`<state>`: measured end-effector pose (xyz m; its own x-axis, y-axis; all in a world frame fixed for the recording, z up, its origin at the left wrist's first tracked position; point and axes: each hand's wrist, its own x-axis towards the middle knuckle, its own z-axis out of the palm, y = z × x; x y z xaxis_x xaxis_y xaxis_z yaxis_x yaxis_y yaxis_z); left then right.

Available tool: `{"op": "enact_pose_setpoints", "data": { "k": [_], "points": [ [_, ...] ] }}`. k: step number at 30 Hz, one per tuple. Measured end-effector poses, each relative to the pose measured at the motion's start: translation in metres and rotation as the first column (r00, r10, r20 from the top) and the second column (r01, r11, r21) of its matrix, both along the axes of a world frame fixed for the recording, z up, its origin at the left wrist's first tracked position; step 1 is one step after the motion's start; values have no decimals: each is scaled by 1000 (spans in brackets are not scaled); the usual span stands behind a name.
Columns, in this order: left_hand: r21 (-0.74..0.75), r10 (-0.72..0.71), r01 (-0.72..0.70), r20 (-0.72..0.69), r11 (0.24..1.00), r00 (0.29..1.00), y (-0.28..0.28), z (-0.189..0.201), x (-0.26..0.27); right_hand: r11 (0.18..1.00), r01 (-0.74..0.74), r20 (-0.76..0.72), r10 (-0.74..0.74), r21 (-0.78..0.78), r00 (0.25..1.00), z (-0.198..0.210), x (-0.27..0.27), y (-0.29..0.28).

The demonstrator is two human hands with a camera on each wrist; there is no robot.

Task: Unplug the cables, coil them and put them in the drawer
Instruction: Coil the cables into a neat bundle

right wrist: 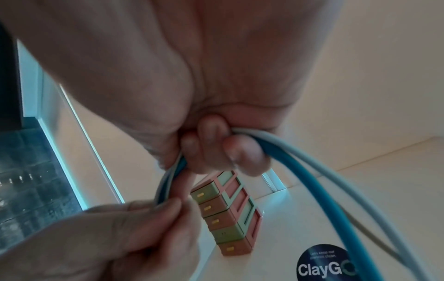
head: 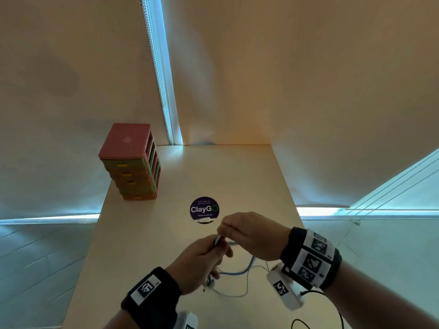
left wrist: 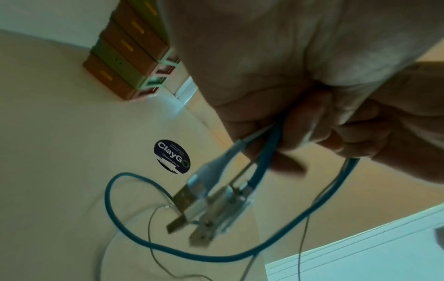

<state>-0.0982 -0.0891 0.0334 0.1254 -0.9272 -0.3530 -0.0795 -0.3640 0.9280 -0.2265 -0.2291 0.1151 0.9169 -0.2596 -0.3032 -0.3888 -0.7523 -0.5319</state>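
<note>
Coiling underway: I see left hand (head: 199, 262) and right hand (head: 249, 236) both pinching bundled blue and pale rubber cables (left wrist: 261, 167), forming loops; stacked pink-green plastic drawer unit (head: 133, 165) waits at ten o'clock.

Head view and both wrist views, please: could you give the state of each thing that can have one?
Left hand: grips both cables near their plugs.
Right hand: grips the cable loop.
Blue cable: unplugged, partly coiled.
White cable: unplugged, held alongside.
Drawer tower: drawers closed.
</note>
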Motion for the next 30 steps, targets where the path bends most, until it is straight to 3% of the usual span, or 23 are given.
{"op": "enact_pose_setpoints", "data": {
  "k": [4, 7, 11, 17, 18, 26, 30],
  "points": [
    [-21, 49, -51, -101, 998, 994, 1, 6, -3, 999, -20, 26, 19, 30, 999, 11, -8, -13],
    [-13, 227, -241, -293, 970, 929, 1, 16, 0, 998, 57, 68, -56, -16, 996, 10, -20, -26],
    [96, 478, -536, -601, 839, 641, -1, 27, 12, 969, 245, 138, -248, 38, 959, -5, -34, -24],
    [186, 444, -573, -824, 798, 352, -17, 37, 26, 924, 301, 175, -345, 238, 922, -37, -25, 27],
    [183, 434, -580, -838, 794, 330, -19, 39, 26, 915, 300, 170, -351, 269, 921, -42, -22, 35],
    [193, 511, -610, -759, 768, 403, -32, 41, 20, 907, 323, 183, -378, 271, 908, -55, -17, 54],
    [237, 536, -614, -762, 753, 363, -36, 43, 15, 936, 301, 150, -329, 185, 932, -53, -17, 60]
  ]
}}
